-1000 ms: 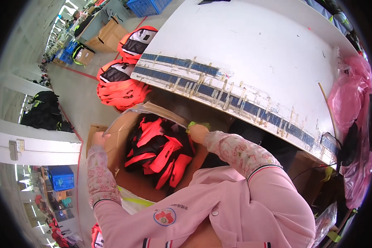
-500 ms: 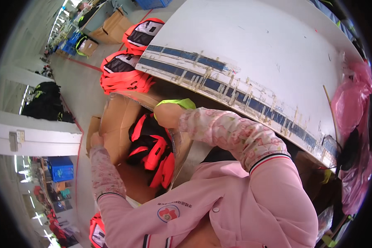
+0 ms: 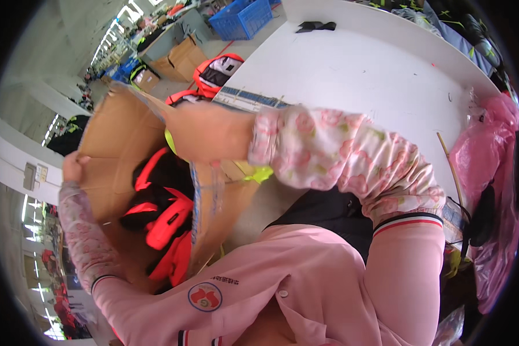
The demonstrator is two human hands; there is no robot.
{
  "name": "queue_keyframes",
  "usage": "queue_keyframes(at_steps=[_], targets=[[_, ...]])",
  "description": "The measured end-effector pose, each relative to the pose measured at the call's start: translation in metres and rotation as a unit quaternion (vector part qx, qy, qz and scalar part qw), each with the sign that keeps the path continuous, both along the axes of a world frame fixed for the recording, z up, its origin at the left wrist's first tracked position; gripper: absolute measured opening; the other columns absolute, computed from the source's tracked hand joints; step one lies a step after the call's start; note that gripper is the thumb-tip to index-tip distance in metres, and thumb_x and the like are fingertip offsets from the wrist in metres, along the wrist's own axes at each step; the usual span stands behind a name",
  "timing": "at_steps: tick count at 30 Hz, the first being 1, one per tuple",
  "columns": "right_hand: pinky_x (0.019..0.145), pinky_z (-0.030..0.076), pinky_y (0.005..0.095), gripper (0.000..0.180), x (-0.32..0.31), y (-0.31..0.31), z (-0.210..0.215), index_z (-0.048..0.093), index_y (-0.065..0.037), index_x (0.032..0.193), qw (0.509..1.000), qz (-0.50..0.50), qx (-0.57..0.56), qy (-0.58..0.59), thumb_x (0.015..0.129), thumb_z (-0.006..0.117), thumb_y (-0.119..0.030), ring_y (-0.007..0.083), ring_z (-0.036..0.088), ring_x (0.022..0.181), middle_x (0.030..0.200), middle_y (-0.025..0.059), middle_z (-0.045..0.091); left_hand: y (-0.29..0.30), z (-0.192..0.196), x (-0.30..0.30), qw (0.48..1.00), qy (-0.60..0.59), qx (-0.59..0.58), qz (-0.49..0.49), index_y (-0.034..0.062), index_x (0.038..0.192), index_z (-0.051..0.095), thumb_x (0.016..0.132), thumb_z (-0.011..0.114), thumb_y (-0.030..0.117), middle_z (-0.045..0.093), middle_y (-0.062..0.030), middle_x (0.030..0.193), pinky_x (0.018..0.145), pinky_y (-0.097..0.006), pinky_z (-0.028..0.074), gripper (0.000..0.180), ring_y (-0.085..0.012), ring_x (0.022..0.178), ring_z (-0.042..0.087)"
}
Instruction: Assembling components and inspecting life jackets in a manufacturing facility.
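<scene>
A large open cardboard box (image 3: 104, 135) tilts in front of me, raised close to my body. Inside lie black and neon-orange bags or fabric pieces (image 3: 170, 222), partly in shadow. My left hand (image 3: 75, 166) closes its fingers round the box's left edge. Over the opposite rim my right hand (image 3: 205, 134), a little smeared, grips the box; its fingertips are largely hidden. Some yellow-green material (image 3: 259, 174) shows below and beside the right hand; whether that hand holds it too I cannot tell.
A white worktable (image 3: 352, 69) stands at the right, with a black strap-like piece (image 3: 316, 26) on it. Orange backpacks (image 3: 219, 72) sit beyond the box. A blue crate (image 3: 241, 20) and another carton (image 3: 179, 57) stand farther back. Pink plastic (image 3: 484, 138) hangs at the far right.
The box has come up and toward the left in view, now larger and covering part of the backpacks. Both hands have moved with it, and the table appears farther back.
</scene>
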State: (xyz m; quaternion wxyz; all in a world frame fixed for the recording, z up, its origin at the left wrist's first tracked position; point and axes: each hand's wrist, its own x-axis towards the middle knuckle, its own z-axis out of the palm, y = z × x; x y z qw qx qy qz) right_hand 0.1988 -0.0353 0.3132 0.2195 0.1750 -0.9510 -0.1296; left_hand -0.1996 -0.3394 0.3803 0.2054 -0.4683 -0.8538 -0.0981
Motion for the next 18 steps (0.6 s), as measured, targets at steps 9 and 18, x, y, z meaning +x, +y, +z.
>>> queue_keyframes(at_steps=[9, 18], targets=[[0.055, 0.054, 0.0363, 0.018, 0.118, 0.094, 0.097, 0.062, 0.009, 0.066, 0.883, -0.147, -0.434, 0.102, 0.069, 0.05, -0.004, 0.0275, 0.065, 0.055, 0.058, 0.0191, 0.061, 0.07, 0.254, 0.088, 0.978, 0.172, 0.117, -0.03, -0.0056, 0.111, 0.059, 0.082, 0.066, 0.022, 0.066, -0.0203, 0.097, 0.082, -0.032, 0.045, 0.04, -0.0246, 0.088, 0.062], [0.074, 0.051, 0.0432, 0.021, 0.171, 0.252, 0.058, 0.066, -0.002, 0.084, 0.779, -0.318, -0.339, 0.421, 0.071, 0.059, -0.018, 0.0372, 0.063, 0.081, 0.084, 0.0203, 0.065, 0.293, 0.258, 0.185, 0.91, 0.373, 0.181, -0.004, -0.0041, 0.115, 0.057, 0.083, 0.064, 0.028, 0.06, -0.0197, 0.115, 0.092, -0.035, 0.042, 0.046, -0.0321, 0.108, 0.057]])
